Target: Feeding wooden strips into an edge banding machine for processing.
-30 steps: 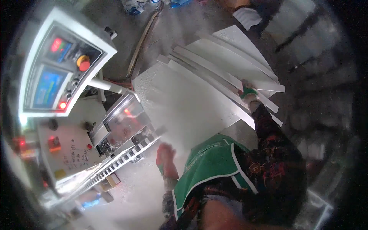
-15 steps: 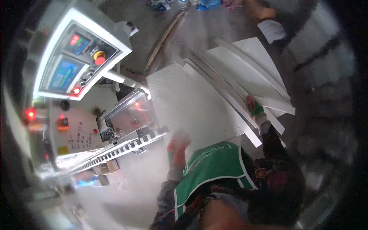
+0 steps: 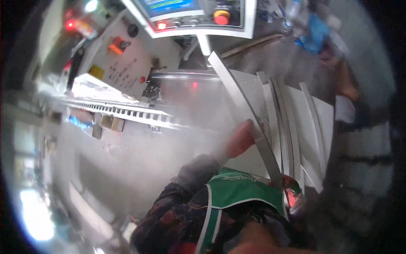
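A long, narrow white strip of board (image 3: 237, 91) stands out in front of me, slanting from near my right side up toward the control panel's post. My left hand (image 3: 241, 140), in a red-palmed glove, is closed on its edge about midway. Close to my green apron, my right hand (image 3: 292, 190), also gloved, is at the strip's near end with its fingers wrapped there; part of it is hidden by the strip. More white strips (image 3: 272, 120) lie side by side on larger white boards (image 3: 325, 116) to the right.
A control panel (image 3: 203, 31) with a screen and a red-and-yellow stop button (image 3: 221, 17) hangs at the top. A machine with a slotted rail (image 3: 127, 111) runs across the left. Small cardboard boxes (image 3: 112, 122) sit beside the rail. Blue plastic (image 3: 315, 34) lies at the far right.
My right hand has lifted a strip off the stack and drawn it toward my body. My left hand has moved right and taken hold of it. The view has turned left.
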Available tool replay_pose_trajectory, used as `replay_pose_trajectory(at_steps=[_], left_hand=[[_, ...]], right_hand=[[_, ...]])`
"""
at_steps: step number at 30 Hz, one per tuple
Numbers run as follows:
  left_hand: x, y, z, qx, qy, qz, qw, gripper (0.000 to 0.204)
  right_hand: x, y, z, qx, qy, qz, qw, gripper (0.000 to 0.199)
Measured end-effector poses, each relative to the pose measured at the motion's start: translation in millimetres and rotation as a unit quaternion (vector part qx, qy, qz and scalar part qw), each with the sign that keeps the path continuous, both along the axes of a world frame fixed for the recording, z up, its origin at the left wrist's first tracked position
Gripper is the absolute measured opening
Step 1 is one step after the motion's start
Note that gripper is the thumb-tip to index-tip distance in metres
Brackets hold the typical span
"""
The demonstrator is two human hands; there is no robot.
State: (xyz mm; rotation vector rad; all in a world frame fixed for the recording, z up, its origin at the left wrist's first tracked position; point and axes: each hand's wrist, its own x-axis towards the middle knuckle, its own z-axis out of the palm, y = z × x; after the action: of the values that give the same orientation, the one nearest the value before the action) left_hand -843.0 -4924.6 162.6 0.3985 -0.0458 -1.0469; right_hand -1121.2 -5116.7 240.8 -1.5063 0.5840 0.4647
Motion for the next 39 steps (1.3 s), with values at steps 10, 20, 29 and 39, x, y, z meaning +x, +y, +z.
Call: replay_pose_trajectory(at_steps=[10, 20, 29, 39], left_hand=[[46, 54, -28, 0.198, -0.250, 0.285, 0.904, 0.028], [95, 104, -19, 0.186, -0.041, 0.292, 0.937, 0.037], [118, 160, -3, 0.426, -0.232, 0.529, 0.696, 0.072], [138, 102, -11, 0.238, -0.092, 0.484, 0.837, 0.077]], right_hand=[[97, -2, -36, -0.326, -0.317, 0.086, 0.886, 0.076], [212, 11, -46, -0.543, -0.382, 0.263, 0.700, 0.070], [274, -13, -70, -0.297, -0.322, 0.198, 0.877, 0.069], [303, -42, -79, -0.136, -0.309, 0.154, 0.929, 0.047]])
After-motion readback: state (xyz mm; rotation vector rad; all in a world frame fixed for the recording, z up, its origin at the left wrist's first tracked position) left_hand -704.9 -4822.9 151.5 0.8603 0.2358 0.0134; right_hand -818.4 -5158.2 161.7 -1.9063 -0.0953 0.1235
